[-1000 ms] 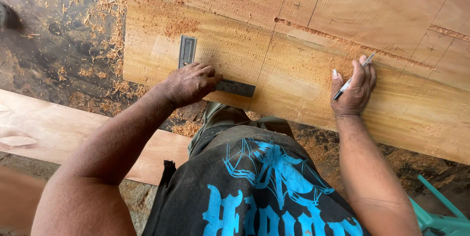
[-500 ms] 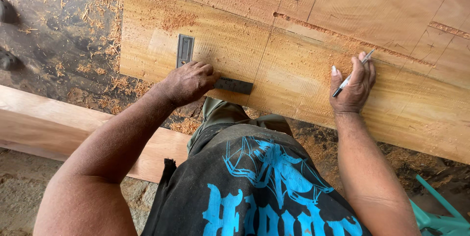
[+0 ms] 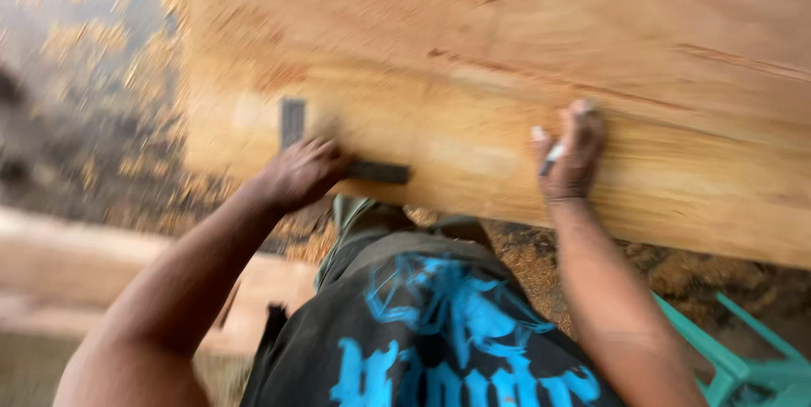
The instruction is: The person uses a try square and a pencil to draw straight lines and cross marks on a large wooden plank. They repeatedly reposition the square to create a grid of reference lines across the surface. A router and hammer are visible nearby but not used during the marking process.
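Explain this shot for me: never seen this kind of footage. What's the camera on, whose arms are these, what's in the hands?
There is no machine here: a person works with bare hands, and the one camera sits on that person's head, looking down past the dark shirt with blue print. The picture is blurred. Both arms reach up to a big pale wooden slab. The left hand presses on a dark L-shaped metal square that lies on the wood, one leg along the near edge, the other pointing up the face. The right hand rests on the slab with a small pen-like marker between its fingers. Sawdust covers the ground at left, and a green plastic frame shows at lower right.
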The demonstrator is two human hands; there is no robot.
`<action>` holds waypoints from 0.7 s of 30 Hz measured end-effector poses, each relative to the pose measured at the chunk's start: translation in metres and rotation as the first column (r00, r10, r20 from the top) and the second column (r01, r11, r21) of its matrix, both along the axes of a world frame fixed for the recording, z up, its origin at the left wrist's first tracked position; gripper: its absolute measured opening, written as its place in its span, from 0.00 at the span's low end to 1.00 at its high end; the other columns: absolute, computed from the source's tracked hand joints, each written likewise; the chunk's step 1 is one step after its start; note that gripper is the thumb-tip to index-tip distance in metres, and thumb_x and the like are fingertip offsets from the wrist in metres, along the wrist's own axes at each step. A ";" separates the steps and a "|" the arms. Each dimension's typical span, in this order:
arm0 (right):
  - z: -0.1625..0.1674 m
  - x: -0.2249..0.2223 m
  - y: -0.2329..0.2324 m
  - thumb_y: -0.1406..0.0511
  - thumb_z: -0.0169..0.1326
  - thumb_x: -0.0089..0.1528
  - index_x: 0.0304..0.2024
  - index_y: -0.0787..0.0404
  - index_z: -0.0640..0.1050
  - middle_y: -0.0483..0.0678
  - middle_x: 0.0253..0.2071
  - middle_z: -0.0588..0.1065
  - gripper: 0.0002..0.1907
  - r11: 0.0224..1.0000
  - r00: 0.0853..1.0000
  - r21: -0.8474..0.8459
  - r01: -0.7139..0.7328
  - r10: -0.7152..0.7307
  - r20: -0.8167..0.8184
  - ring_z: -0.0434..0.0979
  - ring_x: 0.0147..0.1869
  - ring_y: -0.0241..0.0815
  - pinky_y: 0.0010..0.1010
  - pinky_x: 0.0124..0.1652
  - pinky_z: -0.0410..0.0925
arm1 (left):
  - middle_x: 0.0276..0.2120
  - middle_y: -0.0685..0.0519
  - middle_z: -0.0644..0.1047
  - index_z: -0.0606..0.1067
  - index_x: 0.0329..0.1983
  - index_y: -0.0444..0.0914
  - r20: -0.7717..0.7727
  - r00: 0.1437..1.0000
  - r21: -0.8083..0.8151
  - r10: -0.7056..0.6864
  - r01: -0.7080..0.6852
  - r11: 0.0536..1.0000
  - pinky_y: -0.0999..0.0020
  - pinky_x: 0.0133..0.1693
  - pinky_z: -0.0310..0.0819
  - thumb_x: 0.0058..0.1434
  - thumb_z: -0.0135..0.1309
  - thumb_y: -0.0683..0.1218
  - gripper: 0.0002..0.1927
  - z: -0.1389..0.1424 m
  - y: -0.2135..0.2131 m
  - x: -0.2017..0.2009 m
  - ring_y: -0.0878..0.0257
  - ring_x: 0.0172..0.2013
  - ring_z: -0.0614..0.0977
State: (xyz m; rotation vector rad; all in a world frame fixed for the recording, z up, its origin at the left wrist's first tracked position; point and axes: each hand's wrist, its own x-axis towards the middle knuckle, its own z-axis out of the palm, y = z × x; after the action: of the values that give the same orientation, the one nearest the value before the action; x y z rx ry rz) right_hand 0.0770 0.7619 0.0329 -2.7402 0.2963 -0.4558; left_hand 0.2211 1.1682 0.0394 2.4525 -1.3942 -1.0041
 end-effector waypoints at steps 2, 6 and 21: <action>0.011 0.005 -0.008 0.60 0.54 0.69 0.65 0.63 0.65 0.62 0.63 0.69 0.25 0.997 0.996 -0.080 0.011 -0.004 0.087 0.66 0.70 0.63 0.56 0.66 0.64 | 0.45 0.49 0.77 0.77 0.54 0.45 0.051 0.998 -0.162 0.021 -0.013 0.987 0.53 0.51 0.72 0.63 0.47 0.47 0.17 0.003 -0.007 -0.001 0.49 0.50 0.77; 0.041 0.007 -0.026 0.55 0.60 0.65 0.61 0.59 0.68 0.61 0.63 0.70 0.26 0.998 0.999 0.061 0.025 -0.028 0.045 0.67 0.71 0.62 0.52 0.68 0.63 | 0.42 0.50 0.78 0.77 0.54 0.46 0.027 0.998 -0.206 0.056 -0.049 0.977 0.55 0.47 0.76 0.59 0.53 0.46 0.18 0.012 -0.021 -0.004 0.51 0.46 0.80; 0.072 -0.261 -0.041 0.46 0.44 0.70 0.56 0.51 0.77 0.50 0.60 0.77 0.24 0.374 0.784 0.903 0.210 0.488 -0.384 0.75 0.62 0.44 0.42 0.59 0.69 | 0.40 0.45 0.84 0.84 0.51 0.40 -0.238 0.628 -0.199 0.741 -0.778 0.596 0.62 0.40 0.80 0.56 0.65 0.56 0.23 0.035 -0.106 -0.117 0.56 0.37 0.86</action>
State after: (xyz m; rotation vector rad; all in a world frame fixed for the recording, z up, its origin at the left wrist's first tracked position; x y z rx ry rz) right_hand -0.1835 0.7212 0.1049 -1.6030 0.3088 0.5809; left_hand 0.1045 1.0626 0.0747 2.3087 -0.2805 -0.6553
